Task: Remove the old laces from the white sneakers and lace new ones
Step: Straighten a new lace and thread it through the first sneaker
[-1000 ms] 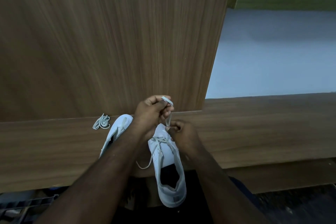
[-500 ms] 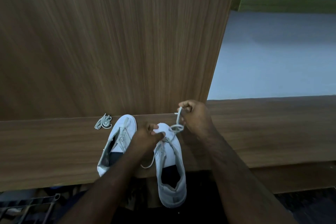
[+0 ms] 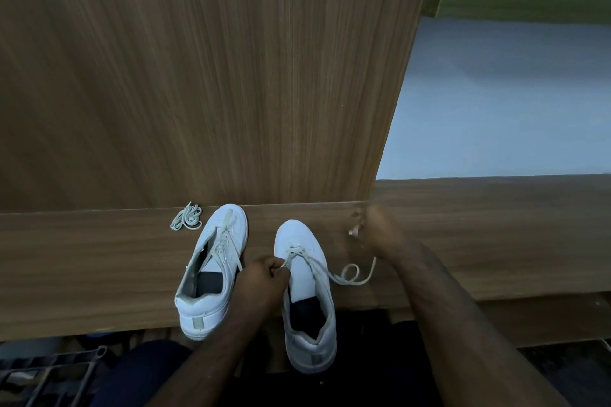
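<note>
— Wood grain fills most of our view: a tall panel (image 3: 211,76) stands behind the narrow counter (image 3: 82,261) where we work, and a pale wall (image 3: 496,102) shows at two o'clock.

— What could go wrong from here, do we think?

— Our left hand (image 3: 264,277) pinches the lace (image 3: 317,266) right at the lowest eyelets of the right sneaker (image 3: 305,291). Our right hand (image 3: 380,235) is blurred at three o'clock of that shoe. Something pale shows at its fingers, perhaps the lace tip, but we cannot tell whether it grips anything. The free run loops on the counter between shoe and hand. If we pull hard, that loop could cinch into a knot, or the shoe could slide; its heel already overhangs the near edge.

— And how do the shoes look?

— Both sit toes toward twelve o'clock, just apart. The right one is nearly unlaced, tongue bare, with only the bottom crossing left. The left sneaker (image 3: 215,268), at nine o'clock of it, has loose lacing running up toward its toe. A small bundle of laces (image 3: 187,217) lies at eleven o'clock against the panel.
</note>
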`<state>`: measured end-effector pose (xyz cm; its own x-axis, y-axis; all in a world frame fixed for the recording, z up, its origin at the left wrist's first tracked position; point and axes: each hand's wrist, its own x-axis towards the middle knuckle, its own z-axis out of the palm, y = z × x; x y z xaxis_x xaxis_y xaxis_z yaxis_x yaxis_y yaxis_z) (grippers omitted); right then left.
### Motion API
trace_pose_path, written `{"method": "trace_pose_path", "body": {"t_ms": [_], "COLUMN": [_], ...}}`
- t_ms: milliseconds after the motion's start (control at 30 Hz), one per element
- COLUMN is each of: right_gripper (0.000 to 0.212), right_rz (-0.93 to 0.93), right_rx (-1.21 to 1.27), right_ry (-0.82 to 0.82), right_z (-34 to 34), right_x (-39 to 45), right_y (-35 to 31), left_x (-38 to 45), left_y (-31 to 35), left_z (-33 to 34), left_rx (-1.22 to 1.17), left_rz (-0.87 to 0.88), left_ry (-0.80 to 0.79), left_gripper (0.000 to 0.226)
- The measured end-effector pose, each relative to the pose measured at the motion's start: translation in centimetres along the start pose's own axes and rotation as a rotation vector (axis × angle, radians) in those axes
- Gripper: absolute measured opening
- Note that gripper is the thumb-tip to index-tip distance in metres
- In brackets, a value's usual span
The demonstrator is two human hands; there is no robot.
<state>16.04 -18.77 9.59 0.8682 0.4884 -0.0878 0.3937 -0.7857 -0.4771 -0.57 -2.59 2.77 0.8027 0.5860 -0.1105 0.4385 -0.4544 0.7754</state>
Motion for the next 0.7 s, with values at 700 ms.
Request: {"method": "trace_pose_path", "body": {"t_ms": [700], "right_gripper": [0.02], "right_rz": [-0.305], "right_rx": [0.403], "right_ry": [-0.012], "right_z": [11.4], "right_x": [-1.8], "right_y": [-2.8], "left_x": [0.9], "left_y": [-3.3], "left_z": [0.5], "left_rx": [-0.824], "left_rz": [-0.382], "left_ry": [-0.163], "left_gripper": [0.025]}}
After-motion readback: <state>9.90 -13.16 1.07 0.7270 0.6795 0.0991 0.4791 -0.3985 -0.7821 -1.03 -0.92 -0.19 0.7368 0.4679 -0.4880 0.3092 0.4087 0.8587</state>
